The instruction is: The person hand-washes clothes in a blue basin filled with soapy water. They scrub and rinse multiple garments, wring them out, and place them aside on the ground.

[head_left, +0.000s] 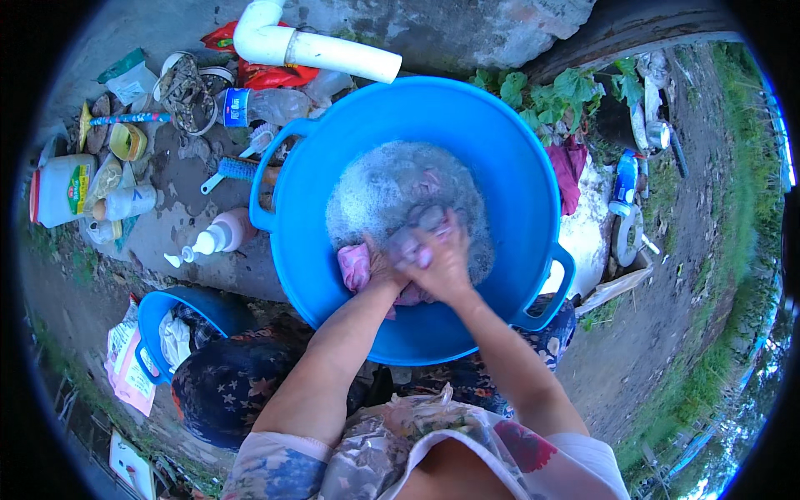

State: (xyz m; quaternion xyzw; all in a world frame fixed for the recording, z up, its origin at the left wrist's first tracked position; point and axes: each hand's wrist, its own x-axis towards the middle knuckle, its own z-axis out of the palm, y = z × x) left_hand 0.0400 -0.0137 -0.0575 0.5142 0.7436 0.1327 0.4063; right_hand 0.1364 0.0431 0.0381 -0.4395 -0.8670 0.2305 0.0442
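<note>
A large blue two-handled tub [417, 104] stands in front of me with cloudy, sudsy water [367, 187] in its bottom. In it I hold a wet pink cloth [354, 267], bunched up; its exact kind I cannot make out. My left hand [380, 267] grips the cloth near the tub's near side, with a pink end poking out to its left. Close beside it, my right hand [446, 262] is wrapped round another wad of the same cloth, just above the left fingers. Part of the cloth is hidden under both hands.
Left of the tub lie a blue scrub brush [239, 168], a pump bottle [221, 233] and a white jug [65, 190]. A smaller blue bucket [200, 302] holds cloth. A white pipe [333, 57] juts over the far rim. Leafy plants [567, 96] and a blue can [624, 183] are right.
</note>
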